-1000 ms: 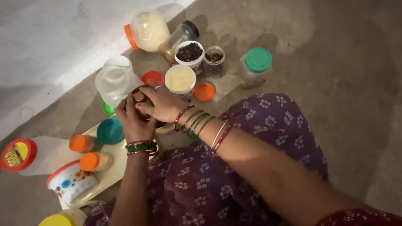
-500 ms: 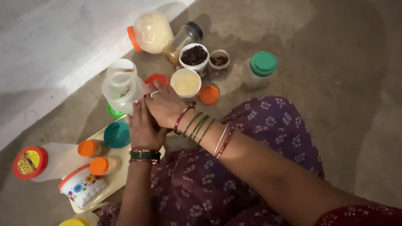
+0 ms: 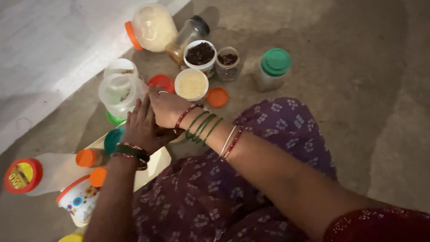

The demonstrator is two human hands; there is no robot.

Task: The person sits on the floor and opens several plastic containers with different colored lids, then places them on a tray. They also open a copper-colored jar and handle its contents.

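My left hand [image 3: 141, 126] lies flat, fingers straight and close together, with the fingertips next to a clear empty jar [image 3: 120, 95]. My right hand [image 3: 165, 107] is cupped against it, a ring on one finger and bangles on the wrist. The two hands press together over a small dark jar, which they hide almost fully; only a dark edge [image 3: 174, 132] shows under the right wrist. Just beyond the right hand stand a red lid [image 3: 161, 82] and an open jar of pale grain [image 3: 191, 84].
On the floor are an orange lid [image 3: 217, 97], a jar of dark dried fruit [image 3: 199, 54], a small glass jar [image 3: 227, 60], a green-lidded jar [image 3: 274, 67] and a big jar lying down [image 3: 150, 28]. A cream tray [image 3: 154, 163] holds a teal lid [image 3: 112, 140] and orange-capped bottles [image 3: 87, 157]. A wall runs along the left.
The dark jar, visible between my hands a second ago, is now covered. My left hand has flattened and slid forward toward the clear jar. The view has shifted slightly.
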